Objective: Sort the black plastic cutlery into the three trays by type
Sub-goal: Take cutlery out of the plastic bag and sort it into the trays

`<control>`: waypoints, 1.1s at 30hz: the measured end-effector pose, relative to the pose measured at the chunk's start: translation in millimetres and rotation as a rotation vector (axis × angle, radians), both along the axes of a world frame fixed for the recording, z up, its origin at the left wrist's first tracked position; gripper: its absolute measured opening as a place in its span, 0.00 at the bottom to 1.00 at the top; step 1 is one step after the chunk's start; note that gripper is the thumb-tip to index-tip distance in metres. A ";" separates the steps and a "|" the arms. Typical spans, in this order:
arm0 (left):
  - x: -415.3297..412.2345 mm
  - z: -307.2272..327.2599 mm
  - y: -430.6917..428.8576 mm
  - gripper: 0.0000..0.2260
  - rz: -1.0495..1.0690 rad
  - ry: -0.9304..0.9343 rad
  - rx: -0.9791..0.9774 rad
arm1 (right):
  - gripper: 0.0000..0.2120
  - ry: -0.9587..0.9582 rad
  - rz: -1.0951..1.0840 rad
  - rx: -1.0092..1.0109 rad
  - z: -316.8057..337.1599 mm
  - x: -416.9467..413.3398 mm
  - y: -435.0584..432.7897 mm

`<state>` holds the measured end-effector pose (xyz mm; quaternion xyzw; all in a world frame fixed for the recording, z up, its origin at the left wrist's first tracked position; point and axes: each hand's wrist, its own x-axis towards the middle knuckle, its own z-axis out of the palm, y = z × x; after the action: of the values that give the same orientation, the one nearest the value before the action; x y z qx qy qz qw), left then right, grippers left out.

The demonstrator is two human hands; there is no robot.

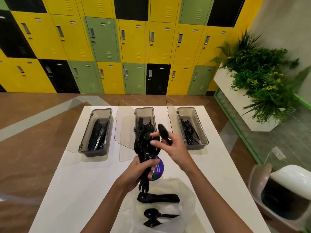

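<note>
While the left hand (134, 172) clenches a mixed bundle of black cutlery (146, 148) upright over the desk (67, 190) centre, the right hand (170, 145) pinches one spoon (163, 132) by its neck, bowl up, just pulled clear of the bundle at its 1 o'clock. Step in hand, as I judge it: carry this spoon to the spoon tray (193, 128), at 2 o'clock from the hands. Do it well: keep the pinch firm, swing right and away, lower the spoon lengthwise so it lies along the others, let go low inside the walls. Keep the left grip tight so the bundle does not fan out or shed pieces.

Other trays: knife tray (96, 132) at 10 o'clock, fork tray (144, 115) at 12 o'clock, straight behind the bundle. All three already hold cutlery. Clear hinged lids stand open to the left of the trays; the lid (170, 115) of the spoon tray rises between the fork tray and the spoon tray, right on the hand's path, so lift over it or pass on its near side. At 6 o'clock, loose spoons (159, 216) and a black piece (158, 198) lie on a white bag (185, 190), still unsorted. A purple sticker (159, 169) sits under the left hand. Chair (277, 190) at 4 o'clock, planter (252, 78) at 2 o'clock, both off the desk, no obstacle.
</note>
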<state>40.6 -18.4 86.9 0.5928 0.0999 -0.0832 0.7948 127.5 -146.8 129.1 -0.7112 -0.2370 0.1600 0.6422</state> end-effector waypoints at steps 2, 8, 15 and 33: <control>4.3 0.4 -0.8 0.10 -0.035 0.007 0.040 | 0.14 -0.123 0.015 -0.111 -1.3 2.7 6.3; 17.3 -0.8 1.1 0.10 -0.076 0.017 0.103 | 0.12 -0.251 0.007 -0.288 -4.2 24.2 12.0; 32.1 -2.4 4.3 0.13 -0.062 -0.024 0.062 | 0.07 0.029 -0.002 -0.092 7.4 43.3 14.9; 63.9 -8.3 -2.6 0.17 0.040 -0.092 0.032 | 0.09 0.007 -0.210 0.157 29.0 92.9 6.0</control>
<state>104.5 -21.0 78.6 0.6066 0.0764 -0.0384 0.7904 220.4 -140.8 158.1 -0.6792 -0.1708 0.0750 0.7099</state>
